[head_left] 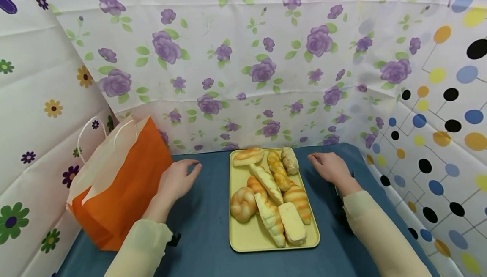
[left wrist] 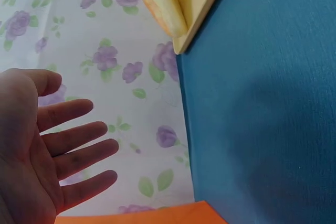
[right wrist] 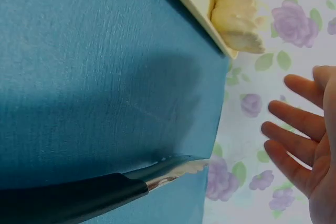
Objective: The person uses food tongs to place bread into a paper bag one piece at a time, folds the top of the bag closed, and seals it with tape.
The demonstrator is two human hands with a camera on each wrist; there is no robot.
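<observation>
My left hand (head_left: pixel 176 182) hovers beside an orange paper bag (head_left: pixel 127 184) on the left, its fingers spread and holding nothing, as the left wrist view shows. Over the table's right side hangs my right hand (head_left: pixel 332 169), fingers loosely extended and nothing in them. Below it lies a pair of tongs with a black handle (right wrist: pixel 79 196) and a scalloped metal tip, partly hidden by the arm in the head view. Between the hands, a yellow tray (head_left: pixel 237 237) bears several breads, among them a round knotted roll (head_left: pixel 243 204), a striped bread (head_left: pixel 298 201) and a white-topped loaf (head_left: pixel 292 223).
A blue cloth (head_left: pixel 201 226) covers the table. The bag stands upright with white handles (head_left: pixel 84 135) raised. Behind hangs a flowered curtain (head_left: pixel 228 78); a dotted curtain (head_left: pixel 437 141) closes the right side and another flowered sheet (head_left: pixel 30 112) the left.
</observation>
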